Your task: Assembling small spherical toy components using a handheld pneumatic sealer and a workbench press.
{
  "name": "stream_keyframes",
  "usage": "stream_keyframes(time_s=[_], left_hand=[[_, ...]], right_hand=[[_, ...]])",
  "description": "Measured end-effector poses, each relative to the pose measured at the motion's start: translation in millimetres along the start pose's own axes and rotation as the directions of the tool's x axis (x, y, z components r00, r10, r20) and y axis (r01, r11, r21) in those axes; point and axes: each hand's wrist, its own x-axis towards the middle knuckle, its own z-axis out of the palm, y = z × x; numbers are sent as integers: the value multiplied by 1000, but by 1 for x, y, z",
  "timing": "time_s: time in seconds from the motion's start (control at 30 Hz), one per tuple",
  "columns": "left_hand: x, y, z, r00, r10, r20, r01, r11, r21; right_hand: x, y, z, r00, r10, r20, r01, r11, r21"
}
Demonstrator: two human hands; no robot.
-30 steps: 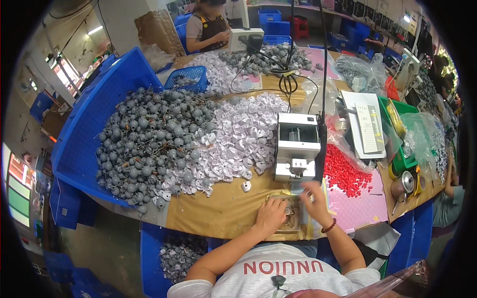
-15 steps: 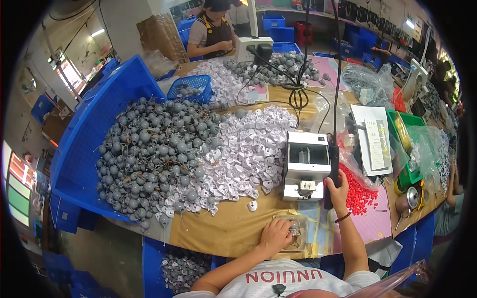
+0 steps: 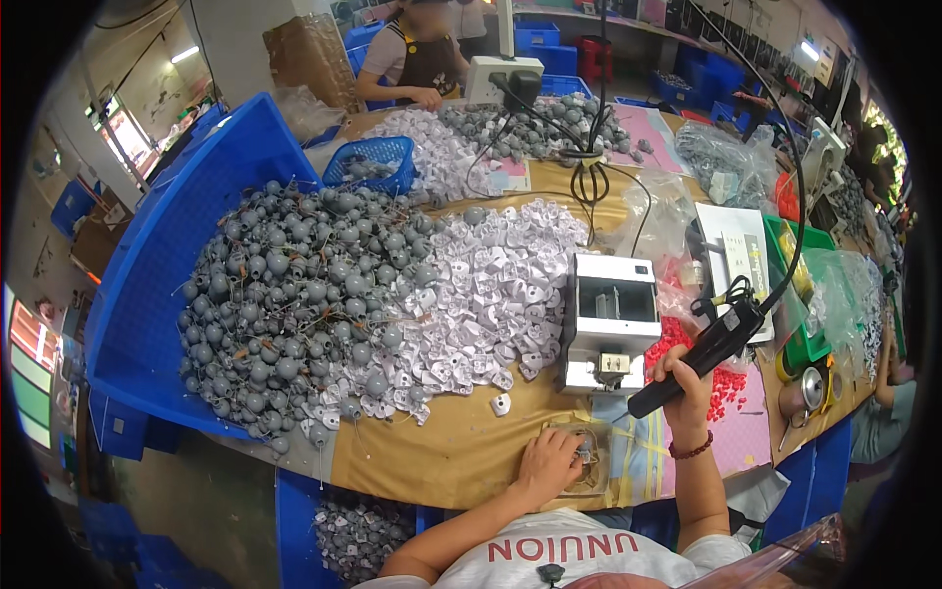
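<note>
Nearest, a small grey part (image 3: 586,454) is being pressed down on a jig (image 3: 579,461) by the left hand (image 3: 548,464), fingers curled over it; the jig is lying on the brown table (image 3: 461,452) at its near edge.

Just right of it, a black driver (image 3: 699,358) is being gripped in the fist of the right hand (image 3: 684,378), tilted, tip pointing down-left toward the jig and held above it. A red bead bracelet (image 3: 692,451) is being worn on that wrist. A black cable (image 3: 785,245) is running up from the driver's rear end.

Behind the hands, a white feeder box (image 3: 610,319) is standing upright, near the jig. Red caps (image 3: 721,378) are lying to its right, partly hidden by the driver.

Left of the box, a heap of white shells (image 3: 491,294) is being kept on the table; one shell (image 3: 500,403) is lying apart, nearer the edge. Further left, grey wired balls (image 3: 294,294) are piled, spilling from a blue crate (image 3: 157,294).

Farther back, a blue basket (image 3: 373,162) is standing beside more white and grey parts. A white tray (image 3: 736,250) and a green bin (image 3: 810,294) are set at the right.

At the far end, another person (image 3: 417,54) is seated at the table.
</note>
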Motion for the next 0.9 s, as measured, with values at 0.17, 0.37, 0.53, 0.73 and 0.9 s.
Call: stream_keyframes(time_s=[0.17,0.37,0.53,0.73,0.9], left_hand=[[0,-5,3,999,-27,29,27,1000,16],[3,-7,5,1000,-8,7,8,1000,3],[2,-1,0,1000,-6,-23,5,1000,-25],[6,0,-2,999,-32,-8,31,998,-53],[5,-3,0,999,-17,-29,16,998,-55]], right_hand=[[-5,2,4,990,-115,80,123,987,-103],[9,-2,43,931,-267,247,325,916,-235],[29,11,54,961,-178,211,228,943,-242],[49,16,60,976,-100,191,167,913,-372],[48,25,65,992,27,122,24,914,-404]])
